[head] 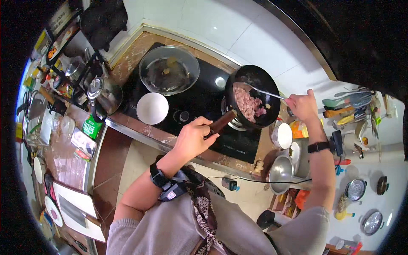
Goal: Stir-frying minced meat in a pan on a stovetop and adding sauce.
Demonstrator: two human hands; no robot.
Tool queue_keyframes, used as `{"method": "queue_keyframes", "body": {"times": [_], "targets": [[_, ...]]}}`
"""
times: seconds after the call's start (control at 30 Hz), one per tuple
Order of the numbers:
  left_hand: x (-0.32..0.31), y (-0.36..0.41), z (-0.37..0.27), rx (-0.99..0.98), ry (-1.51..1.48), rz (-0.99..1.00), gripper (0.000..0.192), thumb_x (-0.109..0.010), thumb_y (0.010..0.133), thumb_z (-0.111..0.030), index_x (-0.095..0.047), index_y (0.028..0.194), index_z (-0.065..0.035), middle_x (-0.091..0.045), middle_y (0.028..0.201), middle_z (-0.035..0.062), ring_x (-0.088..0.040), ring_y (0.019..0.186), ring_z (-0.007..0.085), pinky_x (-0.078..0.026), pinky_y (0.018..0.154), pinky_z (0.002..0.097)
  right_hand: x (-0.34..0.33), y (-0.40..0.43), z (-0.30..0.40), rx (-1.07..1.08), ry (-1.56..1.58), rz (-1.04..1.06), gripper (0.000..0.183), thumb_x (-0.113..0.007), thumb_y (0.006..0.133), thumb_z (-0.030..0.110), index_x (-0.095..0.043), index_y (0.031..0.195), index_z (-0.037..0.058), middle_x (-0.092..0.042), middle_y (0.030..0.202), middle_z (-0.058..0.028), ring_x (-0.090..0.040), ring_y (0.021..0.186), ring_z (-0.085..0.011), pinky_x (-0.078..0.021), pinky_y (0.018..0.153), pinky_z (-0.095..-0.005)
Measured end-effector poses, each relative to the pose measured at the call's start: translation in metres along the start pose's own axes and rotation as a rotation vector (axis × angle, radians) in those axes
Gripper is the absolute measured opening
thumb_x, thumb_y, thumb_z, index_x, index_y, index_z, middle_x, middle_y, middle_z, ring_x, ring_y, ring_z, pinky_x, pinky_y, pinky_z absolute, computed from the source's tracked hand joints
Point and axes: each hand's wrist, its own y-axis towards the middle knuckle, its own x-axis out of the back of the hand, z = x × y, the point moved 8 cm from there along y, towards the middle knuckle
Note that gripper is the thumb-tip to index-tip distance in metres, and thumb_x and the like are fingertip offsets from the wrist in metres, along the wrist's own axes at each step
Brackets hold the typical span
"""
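Observation:
My left hand is closed around the brown handle of a black wok, which is tilted over the right burner of a black glass hob. Pinkish sliced meat lies in the wok with a few pale pieces beside it. My right hand grips the metal handle of a spatula; its head rests against the upper edge of the meat. On the left part of the hob are a round glass lid and a white bowl.
A metal kettle stands left of the hob. To the right are a white bowl and a metal basin. A cleaver lies on a white cutting board at lower left. Utensils hang at the right wall.

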Motion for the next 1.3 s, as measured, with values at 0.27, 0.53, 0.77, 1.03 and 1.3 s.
{"method": "queue_keyframes", "body": {"times": [0.27, 0.53, 0.77, 1.03, 1.3], "targets": [[-0.003, 0.002, 0.007, 0.042, -0.022, 0.027, 0.023, -0.073, 0.068, -0.017, -0.059, 0.063, -0.0001, -0.061, 0.094, 0.0087, -0.061, 0.066, 0.026, -0.049, 0.059, 0.0336, 0.017, -0.105, -0.009, -0.075, 0.127, -0.15, 0.017, -0.06, 0.078, 0.027, -0.064, 0.089, 0.0152, -0.063, 0.08, -0.0049, -0.059, 0.072, -0.0218, -0.0344, 0.072, -0.0397], [0.0, 0.002, 0.005, -0.002, -0.004, 0.02, 0.025, -0.073, 0.068, -0.017, -0.057, 0.06, 0.0, -0.061, 0.092, 0.0096, -0.06, 0.064, 0.026, -0.049, 0.057, 0.0336, 0.012, -0.141, -0.024, -0.315, 0.364, 0.197, 0.022, -0.056, 0.083, 0.03, -0.066, 0.091, 0.013, -0.066, 0.082, -0.0058, -0.062, 0.076, -0.0248, -0.0409, 0.074, -0.0427], [-0.002, 0.004, 0.003, -0.008, -0.033, 0.03, 0.029, -0.074, 0.066, -0.016, -0.054, 0.056, 0.001, -0.061, 0.09, 0.0106, -0.059, 0.059, 0.0252, -0.047, 0.055, 0.0329, -0.038, -0.074, 0.031, -0.324, 0.083, 0.214, 0.032, -0.049, 0.085, 0.036, -0.067, 0.079, 0.0101, -0.066, 0.077, -0.0122, -0.065, 0.076, -0.0279, -0.0487, 0.067, -0.0424], [0.001, 0.004, 0.008, 0.005, -0.008, -0.024, 0.028, -0.076, 0.064, -0.011, -0.053, 0.054, 0.0005, -0.063, 0.09, 0.0117, -0.06, 0.06, 0.0229, -0.046, 0.051, 0.0297, -0.066, -0.09, -0.038, -0.65, 0.388, 0.231, 0.038, -0.042, 0.087, 0.04, -0.065, 0.1, 0.0127, -0.064, 0.097, -0.0161, -0.061, 0.092, -0.0345, -0.048, 0.079, -0.043], [0.001, -0.003, 0.01, -0.102, -0.013, -0.019, 0.025, -0.07, 0.07, -0.023, -0.06, 0.061, -0.0015, -0.062, 0.09, 0.0118, -0.061, 0.071, 0.0279, -0.051, 0.062, 0.0351, -0.16, 0.008, -0.034, 0.011, 0.072, 0.222, 0.025, -0.048, 0.082, 0.023, -0.062, 0.081, 0.0016, -0.062, 0.076, -0.0229, -0.061, 0.071, -0.0394, -0.0479, 0.066, -0.0496]]}}
